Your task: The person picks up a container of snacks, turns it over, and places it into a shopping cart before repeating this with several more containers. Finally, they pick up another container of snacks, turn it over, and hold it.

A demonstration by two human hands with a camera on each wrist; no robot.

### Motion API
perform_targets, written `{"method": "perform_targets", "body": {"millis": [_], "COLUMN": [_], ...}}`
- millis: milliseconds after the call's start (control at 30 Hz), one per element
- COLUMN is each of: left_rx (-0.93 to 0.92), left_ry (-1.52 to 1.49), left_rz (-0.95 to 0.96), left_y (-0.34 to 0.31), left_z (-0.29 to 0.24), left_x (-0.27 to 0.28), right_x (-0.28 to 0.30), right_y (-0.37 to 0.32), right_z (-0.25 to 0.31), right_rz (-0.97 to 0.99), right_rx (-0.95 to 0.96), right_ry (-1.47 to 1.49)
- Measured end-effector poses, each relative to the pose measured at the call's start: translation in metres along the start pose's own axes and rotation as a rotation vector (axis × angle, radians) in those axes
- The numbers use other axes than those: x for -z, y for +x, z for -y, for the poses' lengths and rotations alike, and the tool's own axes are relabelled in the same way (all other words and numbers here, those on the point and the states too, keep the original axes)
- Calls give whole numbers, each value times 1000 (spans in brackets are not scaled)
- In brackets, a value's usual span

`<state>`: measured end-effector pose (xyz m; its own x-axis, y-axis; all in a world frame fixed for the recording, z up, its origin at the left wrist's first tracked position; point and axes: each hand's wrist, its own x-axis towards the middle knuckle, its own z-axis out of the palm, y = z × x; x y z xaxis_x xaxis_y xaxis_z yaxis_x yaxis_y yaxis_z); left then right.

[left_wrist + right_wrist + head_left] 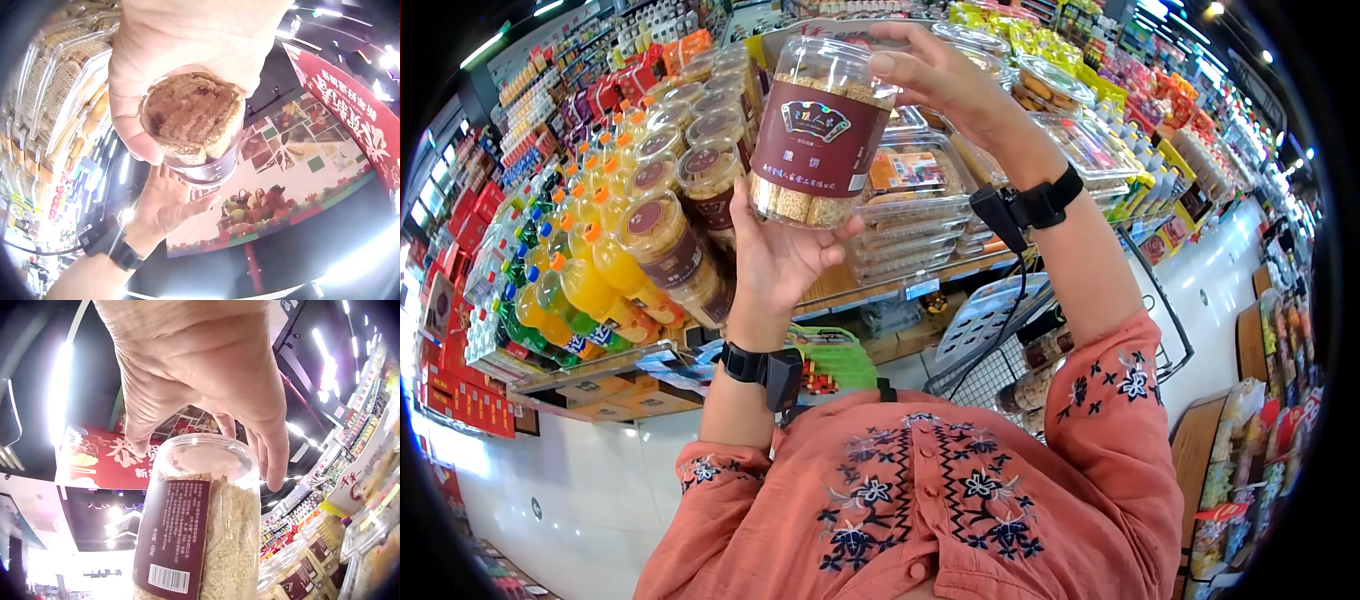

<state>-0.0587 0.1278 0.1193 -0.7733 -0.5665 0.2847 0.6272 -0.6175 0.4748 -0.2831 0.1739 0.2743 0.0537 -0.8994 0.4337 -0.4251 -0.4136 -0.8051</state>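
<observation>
A clear plastic jar (815, 140) with a maroon label and pale sesame-coated pieces inside stands slightly tilted in the head view. My left hand (785, 255) grips its lower end from below; in the left wrist view that hand (187, 50) curls round the jar's bottom (194, 119). At the jar's top, my right hand (960, 85) is spread beside the clear lid. The right wrist view has the hand (200, 369) above the jar (200, 531), thumb and fingers apart on either side of the lid; contact is hard to tell.
Similar jars (665, 240) stand in rows on the shelf, left of the held jar, beside orange drink bottles (590, 285). Stacked clear trays of baked goods (910, 195) lie to the right. A shopping cart (990, 375) stands below the shelf edge.
</observation>
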Motion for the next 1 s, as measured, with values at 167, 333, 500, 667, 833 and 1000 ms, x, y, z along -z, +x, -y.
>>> {"method": "perform_targets", "body": {"millis": [167, 333, 500, 667, 833, 1000], "left_rx": [45, 61, 80, 108, 142, 231], "left_ry": [-1, -60, -90, -155, -315, -425], "left_rz": [11, 7, 7, 89, 282, 282], "left_y": [1, -2, -4, 2, 5, 3], "left_z": [4, 6, 7, 9, 12, 14], "left_x": [6, 5, 6, 13, 20, 28], "right_x": [4, 2, -4, 3, 2, -12], "right_y": [8, 15, 13, 13, 27, 38], "right_z": [-11, -23, -17, -3, -4, -2], "right_rz": [46, 27, 16, 60, 78, 46], "right_rx": [4, 26, 6, -26, 69, 96], "right_ry": [-61, -89, -123, -169, -143, -276]}}
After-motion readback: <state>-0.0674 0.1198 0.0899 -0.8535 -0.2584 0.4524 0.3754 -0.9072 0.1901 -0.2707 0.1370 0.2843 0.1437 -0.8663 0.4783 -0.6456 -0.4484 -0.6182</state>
